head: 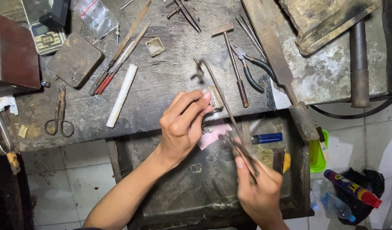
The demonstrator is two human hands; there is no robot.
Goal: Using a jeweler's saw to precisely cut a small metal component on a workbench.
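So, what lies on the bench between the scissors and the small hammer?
In the head view, between the scissors and the hammer lies a white stick; further right the left hand pinches a small metal piece.

A small metalworker's or jeweller's workshop, seen from above: a scarred, soot-dark wooden counter (162, 81) fills the upper half of the frame, strewn with hand tools. A small hammer (233, 59) and pliers (251, 68) lie at upper centre, files (119, 53) and scissors (59, 113) to the left, a pocket scale (45, 36) at upper left. Below the counter's edge hangs a battered metal catch tray (196, 183) over a tiled floor (72, 179).
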